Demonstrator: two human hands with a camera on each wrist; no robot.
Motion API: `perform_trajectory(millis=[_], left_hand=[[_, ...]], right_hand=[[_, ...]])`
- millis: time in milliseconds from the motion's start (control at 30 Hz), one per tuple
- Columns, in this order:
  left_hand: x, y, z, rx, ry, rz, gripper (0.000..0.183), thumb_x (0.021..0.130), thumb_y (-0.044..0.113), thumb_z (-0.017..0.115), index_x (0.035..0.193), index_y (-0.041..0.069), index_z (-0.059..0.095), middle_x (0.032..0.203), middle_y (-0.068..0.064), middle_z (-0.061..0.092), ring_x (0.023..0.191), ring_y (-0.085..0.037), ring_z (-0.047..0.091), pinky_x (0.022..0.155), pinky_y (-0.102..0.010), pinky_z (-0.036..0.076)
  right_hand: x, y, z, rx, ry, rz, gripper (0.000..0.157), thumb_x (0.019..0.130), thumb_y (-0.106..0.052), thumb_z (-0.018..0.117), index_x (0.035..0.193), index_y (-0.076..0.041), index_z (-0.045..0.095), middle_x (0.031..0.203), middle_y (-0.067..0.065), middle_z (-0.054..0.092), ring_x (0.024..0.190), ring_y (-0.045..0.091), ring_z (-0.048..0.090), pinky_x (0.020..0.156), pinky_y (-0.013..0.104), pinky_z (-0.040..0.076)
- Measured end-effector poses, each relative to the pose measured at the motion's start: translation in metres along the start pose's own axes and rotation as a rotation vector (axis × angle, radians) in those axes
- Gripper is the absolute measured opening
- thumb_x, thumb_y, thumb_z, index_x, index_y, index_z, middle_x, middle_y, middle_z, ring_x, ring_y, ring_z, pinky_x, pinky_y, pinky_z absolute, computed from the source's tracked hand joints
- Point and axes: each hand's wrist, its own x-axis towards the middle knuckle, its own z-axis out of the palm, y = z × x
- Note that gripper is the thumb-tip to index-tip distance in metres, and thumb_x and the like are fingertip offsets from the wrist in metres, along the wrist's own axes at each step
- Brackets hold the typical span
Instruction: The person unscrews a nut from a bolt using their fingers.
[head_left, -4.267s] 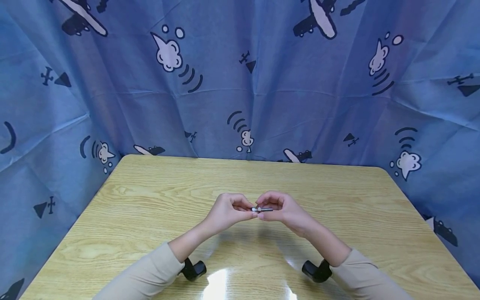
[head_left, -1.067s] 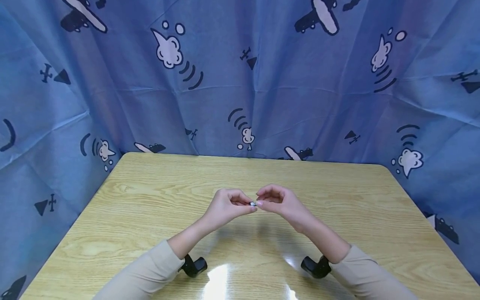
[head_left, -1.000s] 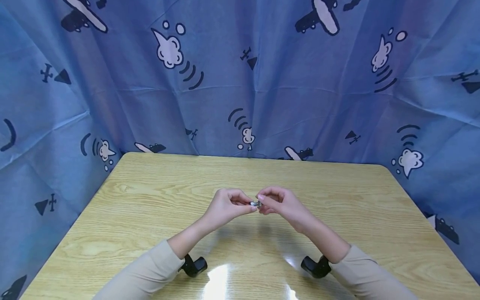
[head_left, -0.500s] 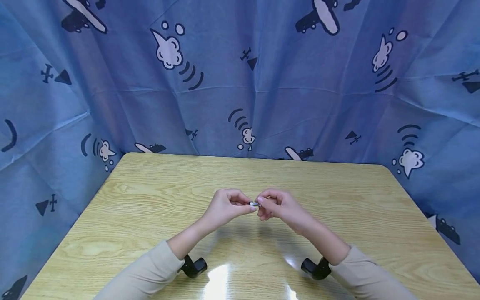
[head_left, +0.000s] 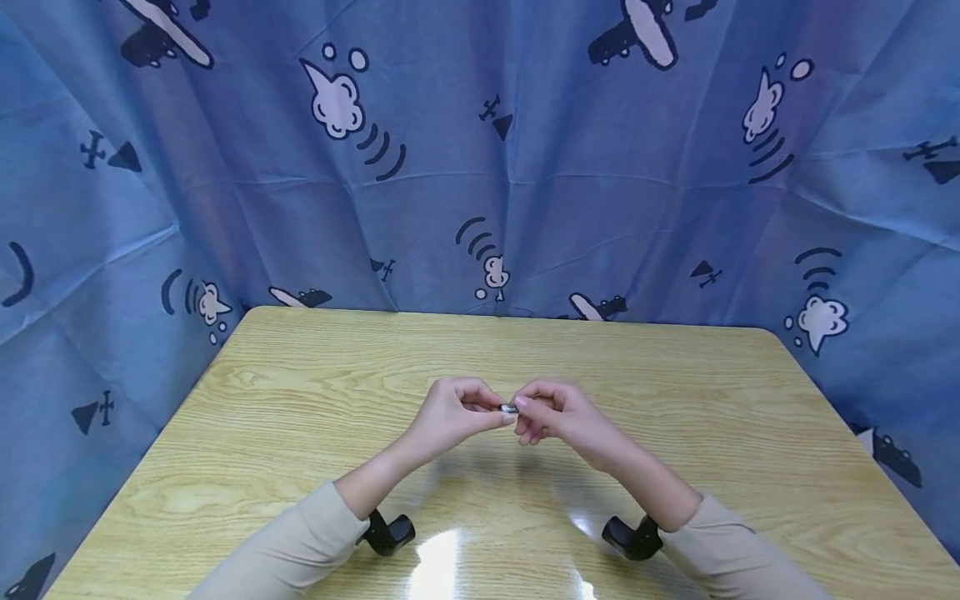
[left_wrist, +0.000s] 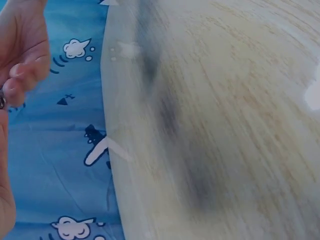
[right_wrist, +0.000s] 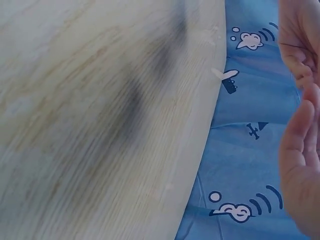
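Above the middle of the table, a small silver metal bolt [head_left: 509,408] lies level between both hands in the head view. My left hand [head_left: 453,419] pinches its left end between thumb and fingers. My right hand [head_left: 566,417] pinches the right end, thumb over index finger, the other fingers curled below. Those fingertips hide most of the bolt, so I cannot tell whether a nut sits on it. In the left wrist view, just a dark metal bit of the bolt [left_wrist: 2,102] shows at the edge. The right wrist view shows both hands' fingertips meeting; the bolt is hidden there.
A light wood table [head_left: 300,375] lies beneath, with bright reflections near its front. Blue printed curtain [head_left: 435,150] hangs behind and at both sides. Black wrist mounts, left mount [head_left: 388,533] and right mount [head_left: 632,537], sit under the sleeves.
Earlier a longer threaded rod with a nut-like piece showed beside the right fingers; now the fingers cover it. The right thumb and fingers have shifted several times around that end; the left grip stays.
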Motion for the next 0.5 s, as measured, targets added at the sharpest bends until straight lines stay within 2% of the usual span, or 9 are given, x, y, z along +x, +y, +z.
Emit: perform_trajectory(millis=[67,167,267,400,500], left_hand=[[-0.0002,-0.0001,-0.0002,-0.009,-0.004,0.008,0.010,0.079,0.002,0.072,0.086,-0.004,0.069,0.081,-0.010,0.068,0.073,-0.025,0.067,0.064,-0.025,0.054],[-0.0008,-0.0004,-0.0003,-0.032,-0.010,0.009,0.010,0.079,0.000,0.072,0.087,-0.005,0.069,0.081,-0.012,0.069,0.076,-0.033,0.067,0.063,-0.025,0.054],[-0.0006,-0.0005,0.0001,-0.040,-0.010,0.009,0.010,0.079,0.000,0.072,0.087,-0.006,0.068,0.081,-0.012,0.069,0.076,-0.035,0.067,0.063,-0.025,0.054],[-0.0003,-0.0004,0.0003,-0.034,-0.008,0.009,0.010,0.079,0.000,0.071,0.086,-0.007,0.068,0.081,-0.012,0.069,0.075,-0.031,0.067,0.064,-0.025,0.055],[-0.0003,-0.0006,0.0001,-0.031,-0.006,0.007,0.009,0.079,-0.001,0.071,0.086,-0.007,0.068,0.081,-0.013,0.068,0.073,-0.026,0.068,0.064,-0.025,0.054]], right_hand=[[-0.0003,0.0003,0.0001,0.009,0.007,-0.018,0.030,0.092,-0.011,0.059,0.111,0.011,0.052,0.094,0.011,0.062,0.081,0.016,0.064,0.077,0.034,0.054],[-0.0005,0.0005,-0.0001,0.016,0.028,-0.024,0.039,0.088,-0.007,0.064,0.119,0.007,0.047,0.105,0.012,0.060,0.091,0.019,0.063,0.082,0.033,0.052],[0.0003,-0.0001,0.0000,0.013,0.038,-0.001,0.039,0.091,-0.014,0.061,0.121,0.005,0.046,0.099,0.013,0.062,0.087,0.021,0.064,0.080,0.034,0.053],[0.0010,-0.0008,-0.0001,-0.005,0.042,0.016,0.033,0.094,-0.018,0.057,0.109,0.010,0.052,0.088,0.008,0.063,0.078,0.017,0.064,0.077,0.033,0.053],[0.0004,-0.0003,-0.0010,0.002,0.046,0.003,0.029,0.090,-0.011,0.062,0.107,0.010,0.053,0.095,0.009,0.061,0.084,0.015,0.064,0.080,0.031,0.052]])
